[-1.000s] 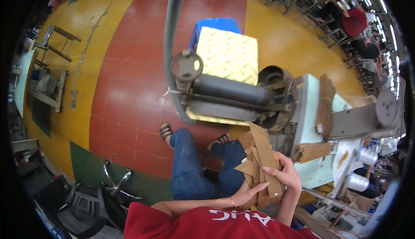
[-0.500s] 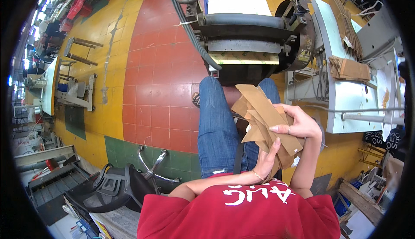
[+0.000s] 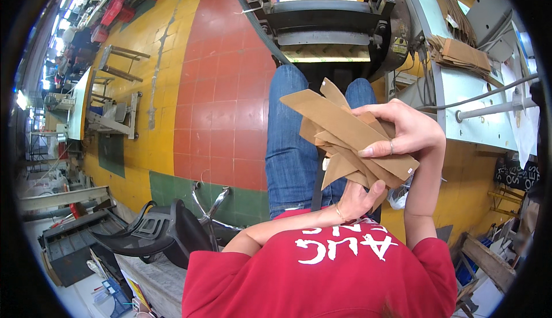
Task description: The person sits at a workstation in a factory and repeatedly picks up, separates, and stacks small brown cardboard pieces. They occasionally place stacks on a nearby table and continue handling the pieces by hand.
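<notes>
One hand, the right hand [image 3: 405, 125], pinches a fanned sheaf of smooth, matte tan strips [image 3: 352, 137] with its thumb on top; the left hand [image 3: 355, 201] clasps the lower edge, fingers partly hidden. The sheaf is above the denim jeans [image 3: 287, 145]. Its long, straight-edged top strip [image 3: 339, 121] slants from upper left to lower right, a white tag [image 3: 410, 170] at the lower end. Beyond stand a dark metal roller machine [image 3: 322, 20] and a pale worktop [image 3: 480, 125].

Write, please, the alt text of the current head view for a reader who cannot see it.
A person in red holds, with left grip and right grip, a fanned bundle of brown strips above blue jeans. Ahead stands a dark roller machine; to the right, a pale table bears more brown pieces.
</notes>
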`<action>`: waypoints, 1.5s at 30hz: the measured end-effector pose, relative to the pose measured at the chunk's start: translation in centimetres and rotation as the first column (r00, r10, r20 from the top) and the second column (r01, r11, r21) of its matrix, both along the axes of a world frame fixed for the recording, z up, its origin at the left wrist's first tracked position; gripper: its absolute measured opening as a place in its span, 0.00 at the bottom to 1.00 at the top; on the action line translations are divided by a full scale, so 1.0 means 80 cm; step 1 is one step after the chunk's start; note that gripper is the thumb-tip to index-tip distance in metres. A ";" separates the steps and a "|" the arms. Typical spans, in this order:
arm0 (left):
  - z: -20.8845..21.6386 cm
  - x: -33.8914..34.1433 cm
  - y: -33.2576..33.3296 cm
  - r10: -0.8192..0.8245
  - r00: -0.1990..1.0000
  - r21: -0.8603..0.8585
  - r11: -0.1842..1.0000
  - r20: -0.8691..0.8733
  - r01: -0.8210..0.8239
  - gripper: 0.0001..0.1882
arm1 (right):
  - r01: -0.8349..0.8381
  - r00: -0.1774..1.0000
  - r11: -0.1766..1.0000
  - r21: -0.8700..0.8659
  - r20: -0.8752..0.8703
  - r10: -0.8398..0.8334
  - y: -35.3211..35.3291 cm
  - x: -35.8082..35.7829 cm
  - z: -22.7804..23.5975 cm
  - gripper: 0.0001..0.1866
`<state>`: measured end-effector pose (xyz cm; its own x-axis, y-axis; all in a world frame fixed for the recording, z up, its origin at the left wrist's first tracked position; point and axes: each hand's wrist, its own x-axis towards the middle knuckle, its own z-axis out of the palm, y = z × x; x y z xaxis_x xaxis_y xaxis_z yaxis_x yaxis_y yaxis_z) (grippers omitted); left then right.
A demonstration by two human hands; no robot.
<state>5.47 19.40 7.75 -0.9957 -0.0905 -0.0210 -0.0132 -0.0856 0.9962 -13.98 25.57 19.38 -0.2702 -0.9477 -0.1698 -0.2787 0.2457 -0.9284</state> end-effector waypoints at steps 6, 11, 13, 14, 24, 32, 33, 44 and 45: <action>0.012 0.018 -0.047 -0.204 0.974 -0.332 0.916 0.101 0.227 0.30 | -0.122 0.974 0.990 0.075 -0.181 0.133 -0.018 0.015 -0.007 0.35; -0.022 0.003 -0.100 -0.296 0.682 -0.248 0.776 0.668 0.580 0.38 | -0.180 0.964 0.946 0.270 -0.142 0.224 -0.065 0.017 -0.092 0.36; -0.037 0.002 -0.103 -0.288 0.861 -0.632 0.588 0.420 0.505 0.40 | -0.169 0.946 0.811 0.560 -0.140 0.294 -0.088 0.013 -0.147 0.41; -0.042 0.001 -0.108 -0.360 0.871 -0.831 0.325 0.333 0.452 0.40 | -0.187 0.978 0.873 0.450 0.001 0.209 -0.086 0.004 -0.171 0.42; 0.018 0.005 -0.184 -0.490 0.774 -0.269 0.744 0.402 0.611 0.23 | 0.067 0.928 0.924 0.376 -0.363 0.080 -0.042 -0.002 -0.206 0.46; 0.038 -0.052 -0.199 -0.255 0.937 -0.507 0.790 0.237 0.344 0.26 | 0.591 0.753 0.777 0.215 -0.492 -0.437 0.026 0.076 -0.174 0.30; 0.029 -0.067 -0.192 -0.278 0.948 -0.658 0.688 0.154 0.308 0.29 | 0.608 0.755 0.759 0.232 -0.465 -0.463 0.027 0.083 -0.175 0.27; -0.041 -0.162 -0.163 -0.506 0.859 -0.712 0.576 0.075 0.401 0.28 | 0.759 0.639 0.650 -0.028 0.223 -0.736 0.024 0.032 -0.153 0.12; -0.038 -0.160 -0.172 -0.417 0.909 -0.722 0.634 -0.016 0.278 0.25 | 0.803 0.582 0.596 -0.020 0.243 -0.776 0.025 0.024 -0.152 0.12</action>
